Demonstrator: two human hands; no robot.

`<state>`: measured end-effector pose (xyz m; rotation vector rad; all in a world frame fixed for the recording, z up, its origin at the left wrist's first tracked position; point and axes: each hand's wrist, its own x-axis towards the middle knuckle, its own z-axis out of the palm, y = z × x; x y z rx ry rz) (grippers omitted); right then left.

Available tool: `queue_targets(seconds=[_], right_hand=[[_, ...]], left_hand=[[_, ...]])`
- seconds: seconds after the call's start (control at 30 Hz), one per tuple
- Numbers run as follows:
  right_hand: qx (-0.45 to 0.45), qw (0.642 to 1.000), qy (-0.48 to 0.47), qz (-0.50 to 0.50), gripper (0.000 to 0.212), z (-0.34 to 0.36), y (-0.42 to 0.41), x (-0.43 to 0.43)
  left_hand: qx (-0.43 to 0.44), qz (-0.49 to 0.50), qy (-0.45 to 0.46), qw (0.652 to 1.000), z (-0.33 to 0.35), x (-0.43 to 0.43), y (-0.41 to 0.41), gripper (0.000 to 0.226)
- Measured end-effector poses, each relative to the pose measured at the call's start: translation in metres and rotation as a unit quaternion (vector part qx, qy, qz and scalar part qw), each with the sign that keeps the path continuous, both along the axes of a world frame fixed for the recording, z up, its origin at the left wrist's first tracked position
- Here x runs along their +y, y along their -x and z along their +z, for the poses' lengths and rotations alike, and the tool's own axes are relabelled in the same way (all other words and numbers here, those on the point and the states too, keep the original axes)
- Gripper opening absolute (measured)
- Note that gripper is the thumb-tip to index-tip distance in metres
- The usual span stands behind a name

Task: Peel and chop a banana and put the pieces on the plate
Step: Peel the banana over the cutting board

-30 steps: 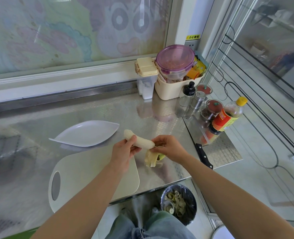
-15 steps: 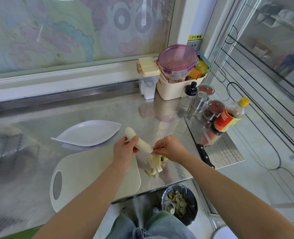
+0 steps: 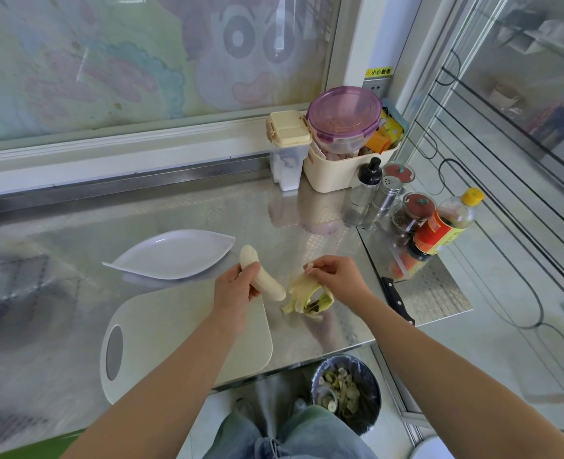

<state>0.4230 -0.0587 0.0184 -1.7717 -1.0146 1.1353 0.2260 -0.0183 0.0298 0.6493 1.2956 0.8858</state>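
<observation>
Above the board [image 3: 174, 332], left-hand [image 3: 234, 293] banana [image 3: 264, 276], tip up-left

A person's left hand [image 3: 234, 293] grips a peeled banana [image 3: 262, 274] above a white cutting board [image 3: 174, 332]; the right hand [image 3: 335, 278] pinches the empty peel [image 3: 307, 294] over the steel surface [image 3: 207, 210].

Whole peeled banana [image 3: 270, 284] slants above the board's [image 3: 174, 326] far right corner; its peel [image 3: 303, 289] hangs just right; white plate [image 3: 174, 256] lies beyond the board.
</observation>
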Motion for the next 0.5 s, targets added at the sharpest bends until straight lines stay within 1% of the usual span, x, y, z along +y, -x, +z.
queue_targets(seconds=[0.1,0.17,0.27,0.3,0.37,0.43,0.47,0.5], right_hand=[[0.119,0.99,0.01,-0.069,0.011,-0.002,0.003,-0.002],[0.149,0.981,0.037,-0.116,0.012,-0.011,0.003,-0.002],[0.097,0.985,0.092,-0.109,0.019,-0.029,-0.001,-0.007],[0.077,0.987,0.112,-0.09,0.025,-0.033,-0.002,-0.009],[0.029,0.989,0.148,-0.009,0.037,-0.036,-0.004,-0.015],[-0.043,0.982,0.174,0.064,0.051,-0.036,-0.007,-0.017],[-0.071,0.979,0.177,0.071,0.056,-0.035,-0.01,-0.018],[-0.087,0.98,0.169,0.065,0.055,-0.033,-0.013,-0.018]], left_hand=[[-0.023,0.003,0.014,1.0,0.001,-0.002,0.001,0.015],[-0.034,0.009,0.025,0.999,0.001,-0.003,0.002,0.018],[-0.028,-0.003,0.031,0.999,-0.001,-0.006,0.002,0.016],[-0.025,-0.01,0.033,0.999,-0.002,-0.007,0.001,0.015],[-0.016,-0.026,0.034,0.999,-0.005,-0.01,0.001,0.019],[-0.003,-0.042,0.038,0.998,-0.009,-0.011,0.001,0.021],[0.003,-0.05,0.041,0.998,-0.011,-0.012,0.0,0.022],[0.008,-0.058,0.045,0.997,-0.012,-0.013,-0.002,0.023]])
